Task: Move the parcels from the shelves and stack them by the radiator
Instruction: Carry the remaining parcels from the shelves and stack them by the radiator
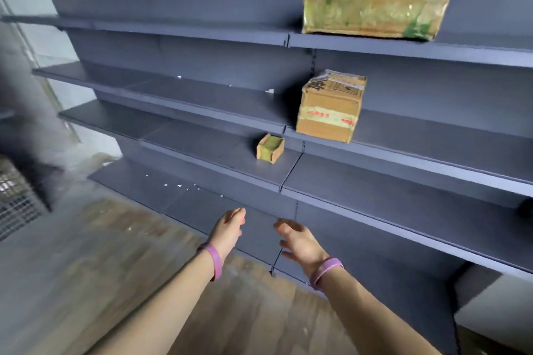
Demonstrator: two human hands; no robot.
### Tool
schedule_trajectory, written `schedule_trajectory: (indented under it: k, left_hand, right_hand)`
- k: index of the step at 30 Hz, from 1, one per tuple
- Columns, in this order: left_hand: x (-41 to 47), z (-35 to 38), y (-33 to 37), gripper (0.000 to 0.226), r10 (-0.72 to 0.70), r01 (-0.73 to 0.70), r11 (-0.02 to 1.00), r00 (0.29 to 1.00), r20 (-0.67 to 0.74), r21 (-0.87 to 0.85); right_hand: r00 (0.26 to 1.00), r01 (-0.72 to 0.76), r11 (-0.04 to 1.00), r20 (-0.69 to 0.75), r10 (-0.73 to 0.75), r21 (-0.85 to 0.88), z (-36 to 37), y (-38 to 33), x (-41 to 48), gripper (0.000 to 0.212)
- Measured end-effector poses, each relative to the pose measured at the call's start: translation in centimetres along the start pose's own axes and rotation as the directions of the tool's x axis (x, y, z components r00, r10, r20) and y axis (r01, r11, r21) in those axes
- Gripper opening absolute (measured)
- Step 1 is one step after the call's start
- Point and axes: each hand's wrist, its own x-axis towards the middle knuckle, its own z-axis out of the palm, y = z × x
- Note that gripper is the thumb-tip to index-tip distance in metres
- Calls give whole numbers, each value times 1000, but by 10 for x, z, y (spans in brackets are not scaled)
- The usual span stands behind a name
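Though both hands reach out empty, every parcel sits above and ahead of them on the shelves (187,92). The large flat parcel (375,10) lies highest, its long axis along the shelf edge. The medium box (330,108) sits one shelf lower. The small box (270,148) sits lowest and nearest, roughly between the left hand (227,228) and right hand (300,242), whose fingers (284,226) are loosely spread.

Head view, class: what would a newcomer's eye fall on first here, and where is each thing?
Three cardboard parcels stand out on the dark shelving: a long green-taped parcel on the top visible shelf, a squarish box one shelf below, and a tiny box lower still, further left. Below, the left arm and right arm reach forward, each with a purple wristband.
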Motion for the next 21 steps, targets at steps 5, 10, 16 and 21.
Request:
schedule_trajectory:
  k: [5, 10, 16, 21]
  left_hand:
    - [27, -26, -2, 20, -37, 35, 999, 997, -69, -33]
    - [68, -18, 2, 19, -65, 61, 997, 994, -92, -47]
    - [145, 1, 19, 11, -78, 69, 995, 987, -140, -66]
    - [201, 13, 29, 19, -121, 111, 991, 979, -162, -72]
  right_hand:
    - [996, 10, 995, 89, -1, -101, 29, -14, 36, 45]
    - [992, -17, 998, 123, 24, -60, 18, -26, 86, 45]
    - [993, -26, 998, 114, 32, -57, -2, -51, 176, 37]
    - [990, -66, 998, 122, 66, -6, -15, -66, 246, 33]
